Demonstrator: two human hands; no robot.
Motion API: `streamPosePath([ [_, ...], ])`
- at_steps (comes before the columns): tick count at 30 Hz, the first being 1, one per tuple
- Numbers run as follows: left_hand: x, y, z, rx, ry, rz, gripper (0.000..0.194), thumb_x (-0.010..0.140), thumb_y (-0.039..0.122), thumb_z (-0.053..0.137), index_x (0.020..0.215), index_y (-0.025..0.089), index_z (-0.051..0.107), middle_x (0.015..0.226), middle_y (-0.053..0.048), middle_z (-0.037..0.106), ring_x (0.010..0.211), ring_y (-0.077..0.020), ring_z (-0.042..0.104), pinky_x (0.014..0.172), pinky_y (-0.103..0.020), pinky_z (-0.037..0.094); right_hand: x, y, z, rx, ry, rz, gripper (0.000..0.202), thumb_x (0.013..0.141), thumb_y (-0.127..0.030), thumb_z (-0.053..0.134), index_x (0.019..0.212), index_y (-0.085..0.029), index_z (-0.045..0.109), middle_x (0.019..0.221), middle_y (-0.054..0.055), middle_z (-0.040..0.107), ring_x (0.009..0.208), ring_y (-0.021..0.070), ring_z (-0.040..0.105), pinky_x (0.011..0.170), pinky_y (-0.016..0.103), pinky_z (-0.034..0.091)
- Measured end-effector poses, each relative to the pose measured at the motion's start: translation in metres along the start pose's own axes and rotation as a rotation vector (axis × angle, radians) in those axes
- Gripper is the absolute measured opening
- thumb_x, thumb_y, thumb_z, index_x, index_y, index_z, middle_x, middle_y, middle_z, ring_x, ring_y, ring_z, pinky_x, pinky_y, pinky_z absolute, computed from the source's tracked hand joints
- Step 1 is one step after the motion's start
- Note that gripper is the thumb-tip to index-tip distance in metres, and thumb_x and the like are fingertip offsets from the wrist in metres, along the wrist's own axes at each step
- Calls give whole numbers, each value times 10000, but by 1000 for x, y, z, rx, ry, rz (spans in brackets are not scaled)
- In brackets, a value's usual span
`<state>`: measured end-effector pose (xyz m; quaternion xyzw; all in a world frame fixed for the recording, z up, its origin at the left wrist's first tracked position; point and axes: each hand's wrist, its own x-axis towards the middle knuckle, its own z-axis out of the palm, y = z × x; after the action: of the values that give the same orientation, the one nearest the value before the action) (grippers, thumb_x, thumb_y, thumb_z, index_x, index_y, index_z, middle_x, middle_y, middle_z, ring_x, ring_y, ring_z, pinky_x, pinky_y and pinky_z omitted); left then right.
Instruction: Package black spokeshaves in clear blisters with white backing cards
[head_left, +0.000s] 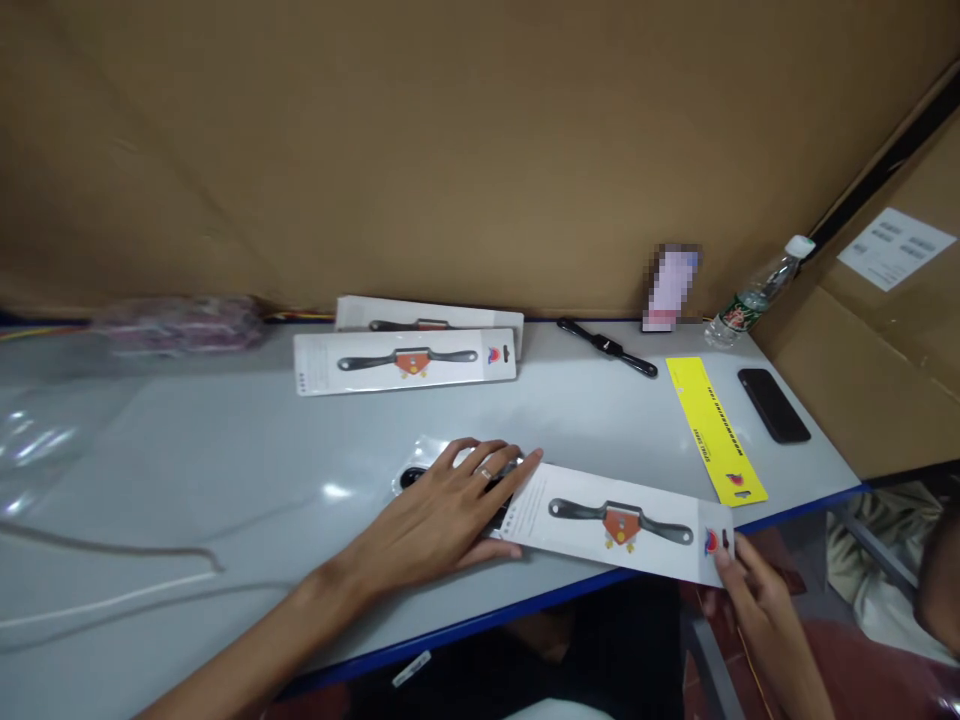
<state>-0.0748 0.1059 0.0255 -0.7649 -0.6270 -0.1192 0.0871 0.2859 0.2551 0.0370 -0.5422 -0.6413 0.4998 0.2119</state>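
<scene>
My right hand (761,590) pinches the right end of a white printed card (622,525) that pictures a spokeshave with an orange middle. The card extends past the table's front edge. My left hand (461,500) lies with fingers stretched over the card's left end and a clear plastic sleeve (420,452). Under that hand a black handled tool (411,477) shows only in part. Farther back, a bare black spokeshave (606,346) rests on the table. To its left lie a packaged spokeshave card (405,362) and another similar pack (465,316) partly behind it.
A yellow card (712,425) and a black phone (774,405) lie at the right. Behind them stand a water bottle (757,295) and a blurred-out upright screen (671,288). Clear plastic (37,440), a wrapped bundle (180,325) and a cable (112,540) are at the left.
</scene>
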Motion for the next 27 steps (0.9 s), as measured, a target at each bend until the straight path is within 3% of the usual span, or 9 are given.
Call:
streamPosePath([
  [4, -6, 1, -2, 63, 27, -37, 929, 985, 748, 418, 1675, 176, 171, 1438, -209, 609, 1370, -417, 517, 1139, -620, 357, 0, -14, 30, 263, 22, 76, 661, 769, -681, 794, 1160, -173, 637, 575, -49, 592, 456, 121, 490, 430, 215, 361],
  [7, -19, 3, -2, 151, 74, -217, 815, 1032, 680, 354, 1680, 220, 172, 1568, -219, 502, 1503, -492, 347, 1151, -767, 255, 1, -18, 33, 314, 48, 61, 569, 748, -606, 847, 1062, -187, 626, 566, -64, 562, 449, 90, 438, 410, 182, 303],
  [10, -30, 4, 0, 136, 62, -333, 751, 1058, 614, 343, 1678, 232, 164, 1620, -206, 440, 1531, -475, 307, 1099, -707, 373, 3, -16, 27, 287, 23, 36, 528, 768, -591, 836, 1021, -184, 614, 543, -67, 549, 433, 80, 412, 403, 178, 292],
  [14, -27, 6, -2, 69, -7, -362, 724, 1030, 551, 495, 1645, 264, 245, 1602, -175, 468, 1503, -440, 360, 1033, -621, 453, 6, -13, 22, 237, 22, 40, 578, 791, -639, 801, 1073, -172, 609, 533, -66, 552, 420, 81, 408, 398, 187, 292],
  [17, -20, 9, -6, 51, -34, -405, 674, 994, 455, 588, 1596, 276, 344, 1542, -171, 526, 1436, -437, 427, 995, -615, 458, 7, -15, 25, 227, 29, 35, 575, 804, -644, 789, 1081, -176, 600, 542, -69, 551, 421, 84, 413, 393, 194, 300],
  [21, -16, 15, -8, 39, -24, -448, 693, 948, 358, 643, 1579, 261, 375, 1523, -181, 532, 1441, -437, 413, 996, -608, 451, 5, -25, 37, 199, 29, 7, 555, 826, -671, 750, 1053, -195, 578, 583, -49, 589, 462, 111, 488, 419, 213, 374],
  [24, -16, 20, -6, 51, -3, -483, 696, 936, 374, 655, 1569, 239, 398, 1524, -190, 527, 1466, -452, 380, 1045, -645, 414, 8, -34, 44, 95, 88, -33, 548, 823, -701, 731, 1001, -214, 557, 578, -46, 601, 458, 120, 515, 432, 226, 408],
  [27, -14, 23, -5, 63, 2, -523, 744, 920, 404, 687, 1583, 244, 389, 1540, -186, 512, 1494, -447, 353, 1100, -658, 366, 17, -38, 49, 111, 13, -58, 528, 830, -708, 719, 943, -230, 523, 574, -49, 600, 452, 124, 529, 433, 230, 427],
])
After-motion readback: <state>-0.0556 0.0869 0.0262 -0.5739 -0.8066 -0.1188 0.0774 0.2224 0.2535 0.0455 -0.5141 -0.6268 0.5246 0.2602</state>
